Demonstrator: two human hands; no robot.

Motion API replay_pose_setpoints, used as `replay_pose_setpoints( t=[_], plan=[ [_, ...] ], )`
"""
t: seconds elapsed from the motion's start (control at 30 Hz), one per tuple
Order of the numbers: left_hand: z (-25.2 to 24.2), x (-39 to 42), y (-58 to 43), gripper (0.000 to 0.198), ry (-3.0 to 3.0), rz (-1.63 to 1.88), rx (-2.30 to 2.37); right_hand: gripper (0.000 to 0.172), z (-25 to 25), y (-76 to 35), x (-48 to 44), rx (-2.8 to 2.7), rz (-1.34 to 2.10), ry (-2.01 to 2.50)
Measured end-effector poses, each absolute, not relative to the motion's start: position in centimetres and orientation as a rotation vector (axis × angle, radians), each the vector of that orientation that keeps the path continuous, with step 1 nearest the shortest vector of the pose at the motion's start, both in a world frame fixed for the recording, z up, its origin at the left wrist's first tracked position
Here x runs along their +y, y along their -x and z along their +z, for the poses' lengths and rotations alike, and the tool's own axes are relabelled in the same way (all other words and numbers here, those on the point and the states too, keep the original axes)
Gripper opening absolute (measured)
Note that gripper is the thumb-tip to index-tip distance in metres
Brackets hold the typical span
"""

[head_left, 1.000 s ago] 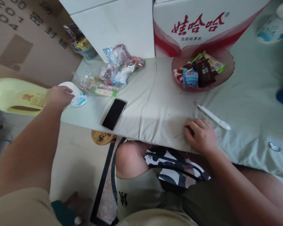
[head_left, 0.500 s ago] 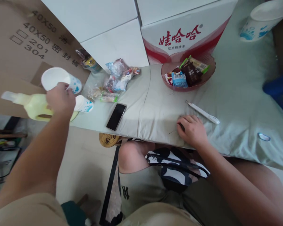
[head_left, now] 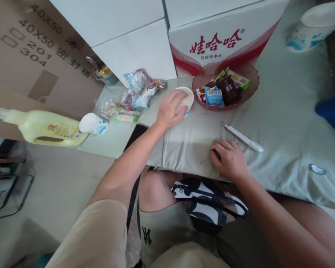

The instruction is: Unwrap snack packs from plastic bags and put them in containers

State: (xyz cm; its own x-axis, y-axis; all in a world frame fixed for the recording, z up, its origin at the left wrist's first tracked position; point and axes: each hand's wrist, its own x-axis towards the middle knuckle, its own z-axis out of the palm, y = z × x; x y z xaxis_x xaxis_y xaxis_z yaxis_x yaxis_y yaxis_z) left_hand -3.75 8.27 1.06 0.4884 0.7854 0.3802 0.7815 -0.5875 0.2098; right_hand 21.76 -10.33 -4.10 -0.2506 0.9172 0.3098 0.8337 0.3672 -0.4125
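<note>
Moved from the left to the upper centre of the frame, one cup (head_left: 189, 97) is now near the bowl (head_left: 252, 89), gripped by the left hand (head_left: 171, 108). Right hand (head_left: 230, 159) lies curled; whether holding something, I cannot tell.

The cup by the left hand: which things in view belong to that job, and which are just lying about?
Seems part of it:
- cup
- left hand, at the cup

Seem just lying about:
- bowl with packets in it
- loose packets
- phone, partly hidden by the arm
- white stick
- yellow bottle
- far-right cup
</note>
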Motion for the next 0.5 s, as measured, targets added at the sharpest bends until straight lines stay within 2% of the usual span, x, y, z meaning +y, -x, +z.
replay_pose_setpoints(
  t=[0.1,0.17,0.27,0.3,0.4,0.5],
  plan=[
    [1.1,11.7,8.0,0.041,-2.465,0.963,1.632,0.019,-4.3,-22.1,-10.1,-2.071,0.258,1.407],
    [1.2,14.5,11.0,0.042,-2.201,0.997,1.794,0.017,-4.2,-22.4,-9.8,-2.029,0.260,1.357],
    [0.7,18.5,14.1,0.066,-1.817,0.961,1.898,0.015,-4.0,-22.7,-9.5,-2.009,0.260,1.344],
    [0.3,19.5,14.6,0.067,-1.752,0.945,1.893,0.015,-3.9,-22.8,-9.4,-2.015,0.264,1.353],
    [-0.6,21.0,14.8,0.050,-1.571,0.935,1.850,0.015,-3.7,-22.6,-9.0,-2.059,0.254,1.391],
    [-0.2,20.3,14.0,0.037,-1.486,1.082,1.837,0.014,-3.8,-22.4,-8.7,-2.083,0.233,1.410]
  ],
)
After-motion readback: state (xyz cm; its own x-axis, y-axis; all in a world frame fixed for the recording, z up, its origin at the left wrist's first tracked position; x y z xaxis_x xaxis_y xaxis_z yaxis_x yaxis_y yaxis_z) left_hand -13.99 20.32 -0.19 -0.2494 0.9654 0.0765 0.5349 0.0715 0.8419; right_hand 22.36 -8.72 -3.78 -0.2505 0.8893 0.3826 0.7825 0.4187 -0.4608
